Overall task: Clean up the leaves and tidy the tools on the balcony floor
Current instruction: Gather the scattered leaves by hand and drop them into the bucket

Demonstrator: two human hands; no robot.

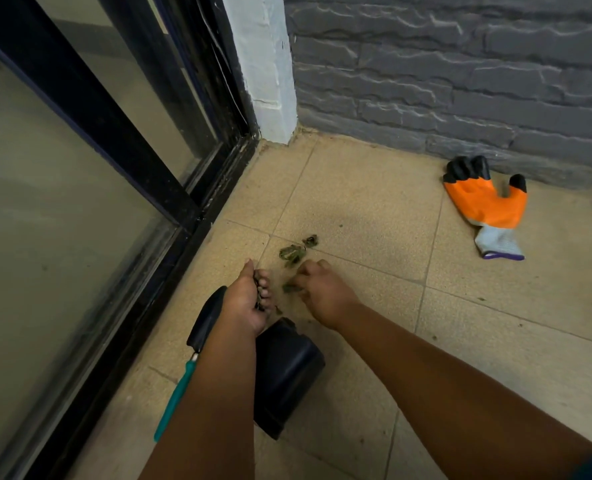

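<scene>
A small heap of dry green leaves (293, 252) lies on the beige tiled floor (374, 216). My left hand (246, 299) is cupped palm-up around a few dark leaves. My right hand (322, 292) pinches a leaf (290, 288) just off the floor, between the two hands. A black plastic pot (284, 375) lies on its side under my left wrist. A trowel (197, 341) with a black blade and teal handle rests on the floor left of the pot, partly hidden by my left forearm.
An orange and black work glove (488, 206) with a grey cuff lies by the grey brick wall (461, 71) at the right. A black-framed sliding glass door (142, 188) runs along the left. Small leaf crumbs dot the tiles.
</scene>
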